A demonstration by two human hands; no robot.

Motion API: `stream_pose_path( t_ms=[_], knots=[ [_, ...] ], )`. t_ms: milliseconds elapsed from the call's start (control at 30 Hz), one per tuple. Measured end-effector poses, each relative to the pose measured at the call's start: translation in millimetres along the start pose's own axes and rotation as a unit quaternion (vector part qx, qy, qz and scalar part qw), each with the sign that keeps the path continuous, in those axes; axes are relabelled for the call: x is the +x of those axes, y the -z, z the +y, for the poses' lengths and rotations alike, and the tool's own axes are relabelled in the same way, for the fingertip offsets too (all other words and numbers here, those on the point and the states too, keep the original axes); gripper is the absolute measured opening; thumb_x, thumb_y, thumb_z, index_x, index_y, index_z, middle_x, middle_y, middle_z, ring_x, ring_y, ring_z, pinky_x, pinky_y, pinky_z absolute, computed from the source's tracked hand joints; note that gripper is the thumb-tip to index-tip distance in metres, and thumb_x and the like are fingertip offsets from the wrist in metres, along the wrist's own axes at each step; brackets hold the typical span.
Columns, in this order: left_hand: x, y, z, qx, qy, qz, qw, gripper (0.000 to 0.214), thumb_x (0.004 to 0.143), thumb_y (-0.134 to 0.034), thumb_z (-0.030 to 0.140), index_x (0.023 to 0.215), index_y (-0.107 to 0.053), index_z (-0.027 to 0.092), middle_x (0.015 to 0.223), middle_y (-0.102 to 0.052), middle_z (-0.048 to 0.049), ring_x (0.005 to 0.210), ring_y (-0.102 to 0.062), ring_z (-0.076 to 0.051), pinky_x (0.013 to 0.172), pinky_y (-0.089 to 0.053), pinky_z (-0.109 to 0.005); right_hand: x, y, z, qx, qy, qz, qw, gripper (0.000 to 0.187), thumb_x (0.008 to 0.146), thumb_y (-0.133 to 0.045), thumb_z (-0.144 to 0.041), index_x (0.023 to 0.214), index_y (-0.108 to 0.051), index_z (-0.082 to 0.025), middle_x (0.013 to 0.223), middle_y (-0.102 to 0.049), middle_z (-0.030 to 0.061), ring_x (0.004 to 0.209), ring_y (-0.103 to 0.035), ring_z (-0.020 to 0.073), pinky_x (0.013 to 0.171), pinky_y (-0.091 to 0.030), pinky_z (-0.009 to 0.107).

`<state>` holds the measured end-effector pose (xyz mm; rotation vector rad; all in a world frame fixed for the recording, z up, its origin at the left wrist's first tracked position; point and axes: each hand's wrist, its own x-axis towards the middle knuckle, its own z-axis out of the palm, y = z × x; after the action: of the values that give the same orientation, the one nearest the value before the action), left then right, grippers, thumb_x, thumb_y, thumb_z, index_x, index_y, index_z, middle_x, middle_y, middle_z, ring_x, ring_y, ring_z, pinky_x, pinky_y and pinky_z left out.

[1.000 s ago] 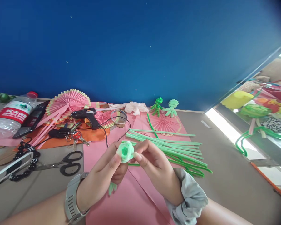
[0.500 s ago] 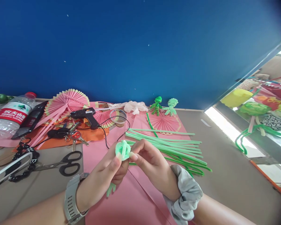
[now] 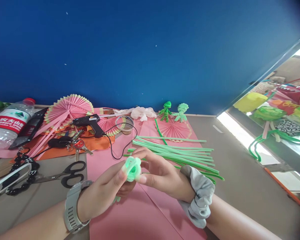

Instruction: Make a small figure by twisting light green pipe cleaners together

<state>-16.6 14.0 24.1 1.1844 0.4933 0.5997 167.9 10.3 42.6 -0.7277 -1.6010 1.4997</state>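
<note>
Fingers (image 3: 119,176) of left hand (image 3: 98,196): pinching one pale green fuzzy coil (image 3: 133,169), just in front of the left end of the pipe cleaner pile (image 3: 185,155). Right hand (image 3: 166,178): thumb and forefinger parted, curved about the coil's right edge; whether gripping, cannot tell. Pink paper (image 3: 112,223): partly under the pile. Dark green doll (image 3: 166,111), pale green doll (image 3: 182,112): behind the pile. Glue gun (image 3: 90,122): left of the pile, farther back. Scissors (image 3: 71,175): well left of the pile.

Mint-green coil (image 3: 133,170), pink paper (image 3: 137,216), grey scrunchie (image 3: 202,198), pink fan (image 3: 69,107) edged yellow, blue wall (image 3: 130,50).
</note>
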Motion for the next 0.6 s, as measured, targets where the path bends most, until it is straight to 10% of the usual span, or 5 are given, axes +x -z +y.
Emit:
stream_pose_path(
  t_ms=[400, 600],
  knots=[
    [7.9, -1.3, 14.3, 0.029, 0.067, -0.040, 0.997, 0.038, 0.089, -0.023, 0.049, 0.076, -0.044, 0.020, 0.058, -0.028, 0.0047, 0.049, -0.017, -0.010, 0.044, -0.022, -0.022, 0.3, 6.4, -2.2, -0.052, 0.017, -0.013, 0.998, 0.015, 0.080, -0.058, -0.021, 0.092, -0.051, -0.018, 0.095, -0.049, 0.0033, 0.092, -0.049, 0.0142, 0.084, -0.042, 0.032],
    [4.6, -6.9, 15.8, 0.050, 0.044, -0.023, 0.998, 0.033, 0.088, -0.027, 0.048, 0.101, -0.045, 0.024, 0.063, -0.033, 0.0030, 0.052, -0.024, -0.011, 0.045, -0.028, -0.021, 1.7, 7.3, -5.8, -0.049, 0.003, -0.007, 0.999, 0.017, 0.080, -0.057, -0.020, 0.095, -0.049, -0.017, 0.099, -0.048, 0.0044, 0.093, -0.049, 0.0141, 0.085, -0.043, 0.032]
  ],
)
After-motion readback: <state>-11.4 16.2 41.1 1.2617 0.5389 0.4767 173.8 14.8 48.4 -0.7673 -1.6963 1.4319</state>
